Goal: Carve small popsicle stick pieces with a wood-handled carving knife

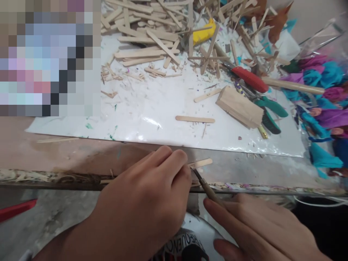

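Note:
My left hand (pixel 152 192) is closed over one end of a wooden craft stick (pixel 203 162) at the near edge of the table. The stick's other end juts out to the right of my knuckles. A thin carving tool (pixel 208 188) with a wooden handle and a dark metal shank is gripped in my right hand (pixel 261 226). Its tip meets the stick close beside my left fingers, where a small cut mark shows. My left fingertips and their hold on the stick are hidden behind the hand.
Craft sticks (pixel 146 21) are heaped at the back of a white sheet (pixel 136 108). One loose stick (pixel 195 119) lies nearer. On the right are a wooden block (pixel 240 107), green-handled pliers (pixel 272 116), a red-handled tool (pixel 250 79) and coloured paper flowers (pixel 323 76). Shavings line the table edge.

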The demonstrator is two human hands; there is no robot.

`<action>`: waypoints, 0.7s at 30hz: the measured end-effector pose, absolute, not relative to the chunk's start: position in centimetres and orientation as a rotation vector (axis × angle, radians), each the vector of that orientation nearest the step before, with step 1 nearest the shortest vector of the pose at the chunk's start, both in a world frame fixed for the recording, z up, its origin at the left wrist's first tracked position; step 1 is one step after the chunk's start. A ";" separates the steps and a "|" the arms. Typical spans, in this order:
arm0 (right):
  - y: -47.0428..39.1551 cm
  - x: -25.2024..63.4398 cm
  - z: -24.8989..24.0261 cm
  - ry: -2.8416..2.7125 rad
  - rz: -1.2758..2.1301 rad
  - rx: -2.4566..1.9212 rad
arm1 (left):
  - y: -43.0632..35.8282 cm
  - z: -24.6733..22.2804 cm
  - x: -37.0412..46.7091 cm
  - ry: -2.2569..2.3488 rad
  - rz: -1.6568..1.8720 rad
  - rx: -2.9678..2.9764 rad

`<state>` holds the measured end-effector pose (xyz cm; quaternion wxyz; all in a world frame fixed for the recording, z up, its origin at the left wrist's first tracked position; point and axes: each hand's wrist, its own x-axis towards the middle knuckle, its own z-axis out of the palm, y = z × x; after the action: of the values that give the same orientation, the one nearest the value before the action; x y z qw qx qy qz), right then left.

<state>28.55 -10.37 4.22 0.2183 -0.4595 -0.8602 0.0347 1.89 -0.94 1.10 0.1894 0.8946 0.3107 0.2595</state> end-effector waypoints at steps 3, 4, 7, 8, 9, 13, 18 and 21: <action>-9.6 28.6 5.6 -2.413 0.114 -1.285 | -0.9 1.1 1.7 0.860 0.739 2.521; -9.4 28.4 6.0 -2.433 0.126 -1.297 | -0.9 1.0 1.6 0.859 0.750 2.512; -8.4 28.1 7.0 -2.521 0.204 -1.267 | -1.1 0.8 1.6 0.867 0.790 2.472; -8.0 28.0 7.3 -2.533 0.227 -1.268 | -1.1 0.8 1.6 0.866 0.796 2.465; -7.5 27.9 7.6 -2.533 0.247 -1.270 | -1.1 0.7 1.7 0.870 0.801 2.460; -6.6 27.5 8.1 -2.527 0.309 -1.305 | -1.0 0.8 1.8 0.867 0.768 2.450; -8.4 27.1 7.3 -2.430 0.096 -1.442 | -0.9 1.0 1.7 0.875 0.777 2.439; -9.8 27.1 6.7 -2.373 0.045 -1.531 | -0.7 1.3 1.6 0.866 0.749 2.469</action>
<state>27.13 -9.80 6.70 0.1579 -0.5352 -0.8297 0.0159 1.64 -0.72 1.25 0.2085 0.8873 0.3111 0.2691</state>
